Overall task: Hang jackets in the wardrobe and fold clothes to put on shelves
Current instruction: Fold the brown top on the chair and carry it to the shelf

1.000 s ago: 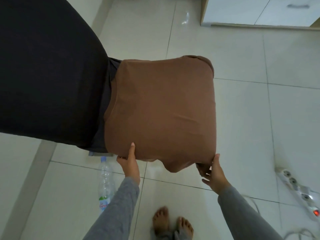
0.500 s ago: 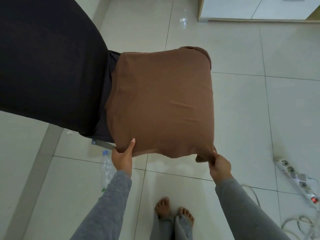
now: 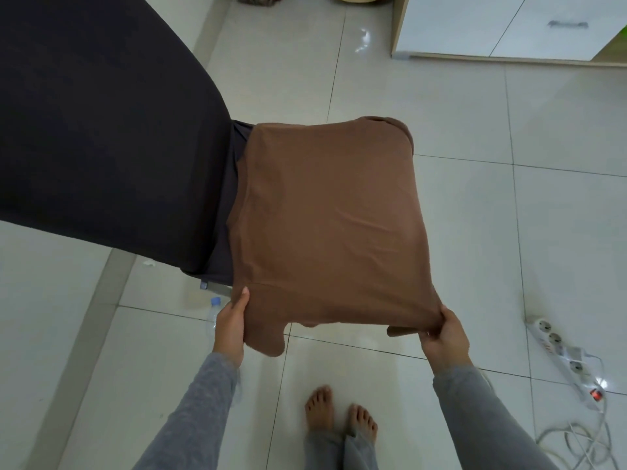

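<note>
The brown garment [image 3: 329,225] is folded into a rough square and lies spread flat, high above the floor, at the right end of a black-covered surface [image 3: 101,147]. Its left edge overlaps a strip of dark grey cloth [image 3: 225,239] that shows between it and the black cover; what holds up its right side is hidden beneath it. The near edge droops, and a loose flap hangs down at the near left corner.

The person grips that near edge with 2 hands. The left hand [image 3: 230,329] holds the near left corner, thumb laid flat on top of the fabric and fingers tucked out of sight underneath. The right hand [image 3: 444,337] pinches the near right corner, fingers curled round a small bunch of cloth. Both arms wear grey sleeves.

Below, 2 bare feet [image 3: 339,415] stand side by side on the pale tiled floor [image 3: 475,232]. A plastic water bottle [image 3: 214,308] with a blue cap lies on the tiles just under the left hand. To the right, well apart from the garment, a white power strip [image 3: 563,357] with a red lit switch lies on the floor, and loose white cable [image 3: 576,442] coils near it. A white cabinet [image 3: 492,25] stands at the far right.
</note>
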The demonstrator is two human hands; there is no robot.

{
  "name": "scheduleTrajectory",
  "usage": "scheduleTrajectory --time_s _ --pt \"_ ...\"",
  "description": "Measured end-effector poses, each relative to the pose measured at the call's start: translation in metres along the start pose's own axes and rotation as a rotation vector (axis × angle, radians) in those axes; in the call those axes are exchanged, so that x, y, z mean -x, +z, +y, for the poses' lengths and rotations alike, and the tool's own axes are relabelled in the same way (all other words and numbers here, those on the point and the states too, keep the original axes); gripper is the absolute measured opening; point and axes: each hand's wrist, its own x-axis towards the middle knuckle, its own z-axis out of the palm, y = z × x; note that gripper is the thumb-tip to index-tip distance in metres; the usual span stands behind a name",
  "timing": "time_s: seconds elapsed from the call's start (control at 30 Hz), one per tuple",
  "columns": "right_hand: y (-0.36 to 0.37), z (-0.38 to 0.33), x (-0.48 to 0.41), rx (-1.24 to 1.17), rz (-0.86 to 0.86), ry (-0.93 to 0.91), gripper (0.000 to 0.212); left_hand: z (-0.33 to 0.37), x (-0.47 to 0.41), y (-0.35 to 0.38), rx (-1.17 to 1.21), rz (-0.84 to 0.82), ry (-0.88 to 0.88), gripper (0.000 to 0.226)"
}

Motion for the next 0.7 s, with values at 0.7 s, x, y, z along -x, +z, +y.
scheduleTrajectory --time_s 0.7 --pt "0.117 -0.095 -0.012 0.385 0.322 -0.645 0.030 0.166 -0.094 0.087 0.166 0.219 -0.076 0.009"
